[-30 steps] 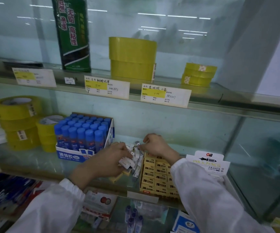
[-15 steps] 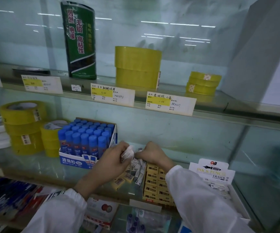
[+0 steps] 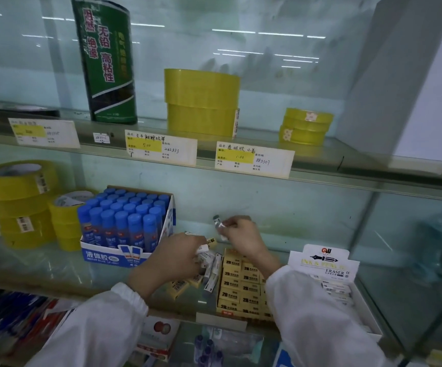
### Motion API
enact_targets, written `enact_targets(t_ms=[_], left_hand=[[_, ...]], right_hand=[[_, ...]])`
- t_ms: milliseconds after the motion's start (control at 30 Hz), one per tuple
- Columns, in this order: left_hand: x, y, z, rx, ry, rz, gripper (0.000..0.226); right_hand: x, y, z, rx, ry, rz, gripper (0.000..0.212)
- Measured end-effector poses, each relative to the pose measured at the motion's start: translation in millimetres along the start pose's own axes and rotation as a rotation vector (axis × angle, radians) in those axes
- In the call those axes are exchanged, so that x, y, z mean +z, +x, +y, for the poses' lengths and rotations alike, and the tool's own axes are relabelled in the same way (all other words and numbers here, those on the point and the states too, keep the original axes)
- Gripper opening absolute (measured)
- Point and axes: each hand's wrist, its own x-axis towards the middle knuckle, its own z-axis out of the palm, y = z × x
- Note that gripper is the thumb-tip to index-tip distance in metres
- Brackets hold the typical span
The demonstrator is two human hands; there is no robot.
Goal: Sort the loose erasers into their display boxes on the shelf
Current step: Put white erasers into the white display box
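Note:
On the glass shelf (image 3: 42,268) a heap of loose erasers (image 3: 209,271), white and yellow, lies between the glue box and a yellow display box of 2B erasers (image 3: 241,284). My left hand (image 3: 177,258) reaches into the heap and grips a white eraser (image 3: 202,249). My right hand (image 3: 241,237) is raised above the back of the yellow box and pinches small white erasers (image 3: 219,224). A white display box marked ERASER (image 3: 325,263) stands to the right, with white erasers (image 3: 337,290) inside.
A box of blue-capped glue bottles (image 3: 127,226) stands just left of the heap. Stacks of yellow tape rolls (image 3: 18,202) fill the left end. The upper shelf carries price labels (image 3: 254,160), tape rolls (image 3: 201,102) and a green pack (image 3: 106,62).
My right hand has lifted out of the heap with white erasers pinched in it. My left hand has dropped from its raised spot back onto the heap.

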Motion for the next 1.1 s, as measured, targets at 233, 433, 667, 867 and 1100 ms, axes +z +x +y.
enact_targets(t_ms=[233, 433, 667, 867, 1100], left_hand=[[14.1, 15.7, -4.4, 0.051, -0.017, 0.172, 0.022], [0.7, 25.7, 12.8, -0.471, -1.797, 0.137, 0.019], [-11.4, 25.0, 9.2, -0.507, -2.185, -0.102, 0.008], [-18.4, 13.2, 16.9, -0.627, -2.22, 0.022, 0.013], [1.6, 12.5, 18.5, -0.833, -2.31, 0.029, 0.035]], right_hand=[[-48.5, -27.7, -7.8, 0.379, 1.112, -0.135, 0.01], [-44.2, -43.3, 10.2, 0.23, 0.502, -0.223, 0.022], [-4.4, -25.0, -0.2, -0.16, -0.37, -0.193, 0.026], [18.9, -10.5, -6.6, -0.188, -0.585, -0.174, 0.026], [-12.9, -14.5, -25.5, 0.015, 0.04, -0.03, 0.018]])
